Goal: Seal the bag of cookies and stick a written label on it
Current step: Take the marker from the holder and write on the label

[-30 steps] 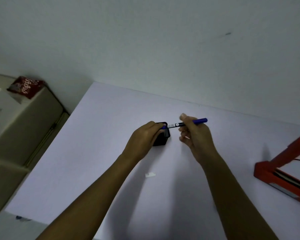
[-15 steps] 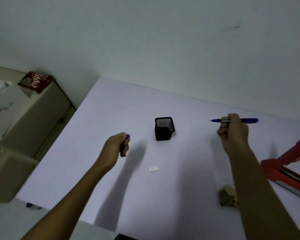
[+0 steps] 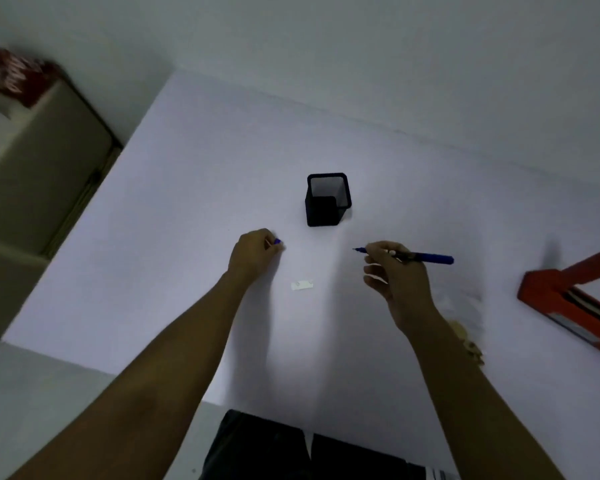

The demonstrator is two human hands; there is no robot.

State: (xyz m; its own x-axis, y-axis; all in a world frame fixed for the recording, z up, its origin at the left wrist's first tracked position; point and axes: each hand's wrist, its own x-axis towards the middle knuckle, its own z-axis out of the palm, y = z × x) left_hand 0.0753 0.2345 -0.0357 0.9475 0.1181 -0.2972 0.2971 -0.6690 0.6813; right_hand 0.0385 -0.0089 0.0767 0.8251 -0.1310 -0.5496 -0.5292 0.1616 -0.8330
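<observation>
A small white label (image 3: 301, 285) lies flat on the white table (image 3: 187, 237), between my two hands. My right hand (image 3: 394, 271) holds an uncapped blue pen (image 3: 426, 258) level, its tip pointing left above the table. My left hand (image 3: 255, 254) is curled round the blue pen cap (image 3: 277, 241), just left of the label. A clear bag of cookies (image 3: 465, 327) lies to the right, partly hidden behind my right forearm.
A black mesh pen holder (image 3: 327, 199) stands behind the label. A red heat sealer (image 3: 575, 299) with its arm raised sits at the right edge. Cardboard boxes (image 3: 39, 168) with a red packet (image 3: 18, 76) stand left of the table.
Both hands pulled apart from the pen holder, the cap coming off the pen. They then drew back toward the label, the right hand moving left and nearer.
</observation>
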